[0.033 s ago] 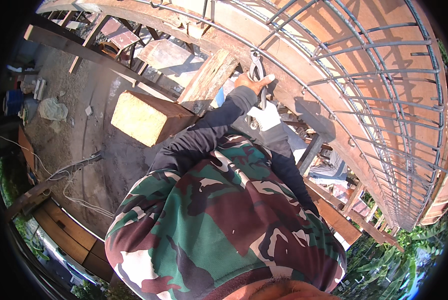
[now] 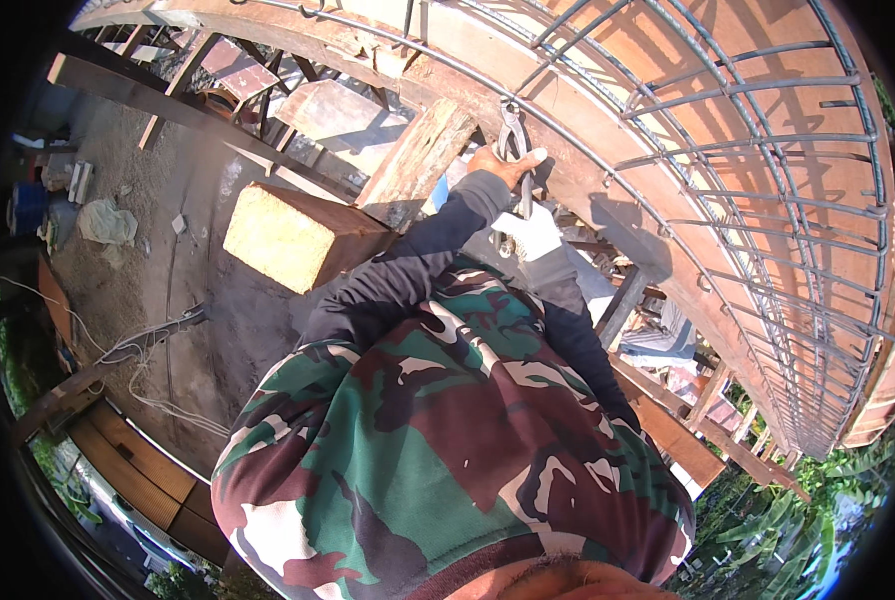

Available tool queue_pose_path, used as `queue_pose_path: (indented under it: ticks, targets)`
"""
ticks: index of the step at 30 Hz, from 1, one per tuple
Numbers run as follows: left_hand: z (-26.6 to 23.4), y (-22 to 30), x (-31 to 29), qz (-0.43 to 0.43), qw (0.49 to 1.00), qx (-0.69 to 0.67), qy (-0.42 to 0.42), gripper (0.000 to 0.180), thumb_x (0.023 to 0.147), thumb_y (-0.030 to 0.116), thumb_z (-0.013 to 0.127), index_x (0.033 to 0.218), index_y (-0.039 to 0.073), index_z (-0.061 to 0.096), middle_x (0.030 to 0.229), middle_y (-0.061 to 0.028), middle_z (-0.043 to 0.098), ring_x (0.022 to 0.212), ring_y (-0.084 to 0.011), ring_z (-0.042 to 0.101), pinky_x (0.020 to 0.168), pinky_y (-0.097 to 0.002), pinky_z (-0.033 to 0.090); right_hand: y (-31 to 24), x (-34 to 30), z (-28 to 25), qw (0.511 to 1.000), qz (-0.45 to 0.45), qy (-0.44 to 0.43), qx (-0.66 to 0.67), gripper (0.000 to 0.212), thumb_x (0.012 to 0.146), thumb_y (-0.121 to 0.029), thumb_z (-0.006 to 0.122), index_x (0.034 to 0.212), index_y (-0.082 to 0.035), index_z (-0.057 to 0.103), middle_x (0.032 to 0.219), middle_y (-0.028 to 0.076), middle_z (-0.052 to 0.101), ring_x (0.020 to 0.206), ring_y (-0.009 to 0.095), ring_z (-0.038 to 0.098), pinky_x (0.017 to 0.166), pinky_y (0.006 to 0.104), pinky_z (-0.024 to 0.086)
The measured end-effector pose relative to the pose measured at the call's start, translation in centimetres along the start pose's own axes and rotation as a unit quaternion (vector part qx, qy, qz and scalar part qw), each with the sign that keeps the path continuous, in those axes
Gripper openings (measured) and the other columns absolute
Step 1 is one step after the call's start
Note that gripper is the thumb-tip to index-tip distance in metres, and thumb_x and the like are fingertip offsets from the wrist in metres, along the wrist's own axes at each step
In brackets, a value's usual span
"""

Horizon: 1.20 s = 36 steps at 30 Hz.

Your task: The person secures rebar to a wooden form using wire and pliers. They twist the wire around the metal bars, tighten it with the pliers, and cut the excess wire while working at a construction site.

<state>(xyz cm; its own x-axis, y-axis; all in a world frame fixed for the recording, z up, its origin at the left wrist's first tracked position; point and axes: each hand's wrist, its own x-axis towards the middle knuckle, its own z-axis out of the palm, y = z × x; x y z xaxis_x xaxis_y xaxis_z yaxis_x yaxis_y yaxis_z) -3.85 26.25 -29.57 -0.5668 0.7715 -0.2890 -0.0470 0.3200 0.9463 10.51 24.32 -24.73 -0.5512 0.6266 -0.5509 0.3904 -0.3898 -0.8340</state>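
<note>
A pair of steel pincers [image 2: 513, 126] stands with its jaws against a thin steel bar [image 2: 558, 130] that runs along the timber edge. My left hand [image 2: 506, 168], bare below a dark sleeve, is closed round the handles, its thumb pointing right. Just below it is my right hand [image 2: 536, 236], in a white glove, closed at the lower end of a handle; its fingertips are partly hidden. Whatever the jaws bite on is too small to make out.
A cage of tied rebar [image 2: 738, 150] stands against plywood on the right. A thick squared timber [image 2: 283, 240] juts out beside my left forearm, and a rough wooden post [image 2: 418, 160] rises beyond it. Far below at left lie a pale sack [image 2: 106, 222] and loose cables [image 2: 163, 402].
My gloved right hand has shifted very slightly at the handle end. The pincers and my left hand stay almost in place.
</note>
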Motion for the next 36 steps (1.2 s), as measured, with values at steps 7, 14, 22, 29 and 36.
queue_pose_path:
  ticks: [7,14,22,29,36]
  targets:
    - [-4.0,5.8,-1.7,-0.241,0.838,-0.383,-0.305,0.035,0.083,0.032,0.074,0.097,0.003,0.060,0.080,-0.0111,0.068,0.072,-0.0244,0.068,0.063,-0.0361,0.057,-0.5,-2.0,3.2,0.637,0.079,-0.335,0.690,0.031,0.086,-0.020,0.059,0.115,-0.010,0.054,0.088,0.002,0.055,0.072,0.013,0.055,0.058,0.0259,0.046]
    - [-0.5,5.4,-2.2,-0.189,0.953,-0.188,-0.145,0.044,0.080,0.037,0.071,0.089,-0.005,0.066,0.070,-0.0180,0.065,0.064,-0.0337,0.067,0.059,-0.0444,0.055,-1.5,-3.2,-1.1,0.941,0.099,-0.041,0.321,0.027,0.086,-0.023,0.060,0.106,-0.004,0.057,0.085,0.011,0.062,0.074,0.022,0.063,0.060,0.0330,0.053]
    - [-0.4,6.4,-3.1,-0.073,0.991,0.099,-0.045,0.068,0.064,0.060,0.079,0.076,-0.006,0.067,0.073,-0.0151,0.068,0.066,-0.0244,0.066,0.065,-0.0337,0.053,0.9,0.8,-1.3,0.906,-0.194,0.188,-0.326,0.060,0.059,-0.031,0.082,0.101,0.006,0.058,0.090,0.021,0.064,0.081,0.031,0.064,0.073,0.0374,0.052]
    - [1.6,4.2,-2.5,-0.226,0.770,-0.508,-0.312,0.033,0.092,0.028,0.063,0.108,-0.001,0.059,0.100,-0.0164,0.068,0.087,-0.0258,0.067,0.072,-0.0384,0.058,-6.0,-2.1,-5.1,0.996,-0.046,0.003,-0.080,0.027,0.072,-0.008,0.078,0.093,0.002,0.064,0.078,0.007,0.067,0.062,0.015,0.064,0.056,0.0269,0.051]
    - [6.7,5.5,-2.3,-0.174,0.802,-0.549,-0.160,0.023,0.093,0.025,0.060,0.092,0.003,0.057,0.081,-0.0180,0.069,0.068,-0.0288,0.068,0.057,-0.0408,0.057,-7.7,-0.7,-10.5,0.995,-0.003,-0.097,-0.023,0.020,0.080,-0.007,0.067,0.096,0.004,0.063,0.074,0.011,0.066,0.057,0.017,0.064,0.051,0.0278,0.051]
